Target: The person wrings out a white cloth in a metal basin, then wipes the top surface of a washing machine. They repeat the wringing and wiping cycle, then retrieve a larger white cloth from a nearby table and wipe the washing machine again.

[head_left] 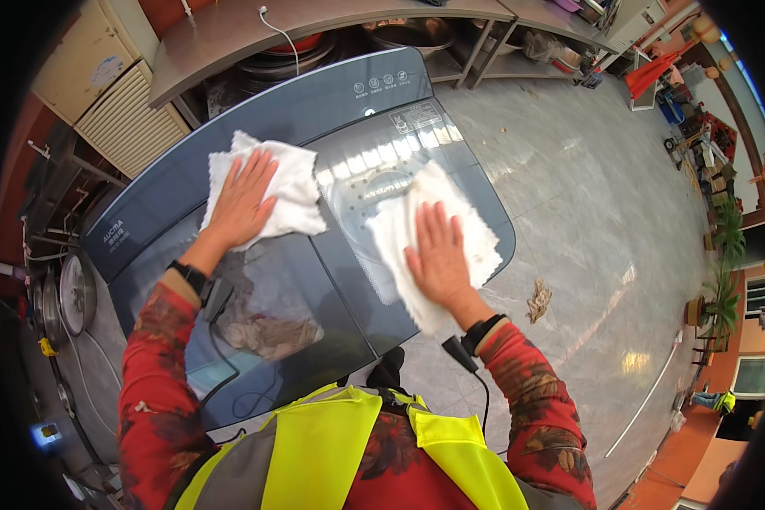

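A twin-tub washing machine point(340, 297) with a blue-grey top stands in front of me. My left hand point(243, 201) lies flat, fingers stretched out, on a white cloth point(293, 183) that covers the seam between the rear panel and the left lid. On the right lid, my right hand point(439, 255) presses flat on a second white cloth point(476, 229), which bears faint stains. Through the clear window of the left lid, crumpled brownish laundry point(272, 327) shows. Each wrist wears a black band with a cable attached.
Behind the machine runs a steel bench point(221, 42) with large pans beneath it. A beige slatted cabinet point(132, 115) stands at the back left. Metal pots point(76, 293) and hoses lie at left. A crumpled rag point(539, 301) and a white pole point(646, 399) lie on the grey floor at right.
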